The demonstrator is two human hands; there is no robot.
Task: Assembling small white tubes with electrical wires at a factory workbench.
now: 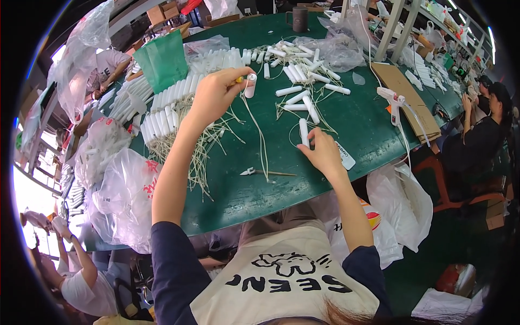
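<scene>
Along the left edge of the green table (346, 124), clear plastic bags (122, 189) hang below a packed row of white tubes (162, 108), with a green paper bag (162, 59) standing behind them and pale straw-like strands (197, 151) spilling toward the middle. Just right of that row, the left hand (214, 97) is raised off the table, fingers pinched on 1 white tube (250, 85) held upright, from which a thin pale string (260, 135) trails down. Below it lies a small cutting tool (254, 172) on the bare surface. Farther right, the right hand (324, 151) rests low on the table, thumb and fingers closed around a second white tube (304, 131) standing nearly upright. Behind both hands lies a loose scatter of tubes (303, 81). Near the right edge sits a white glue gun (394, 103) beside flat cardboard (406, 97).
</scene>
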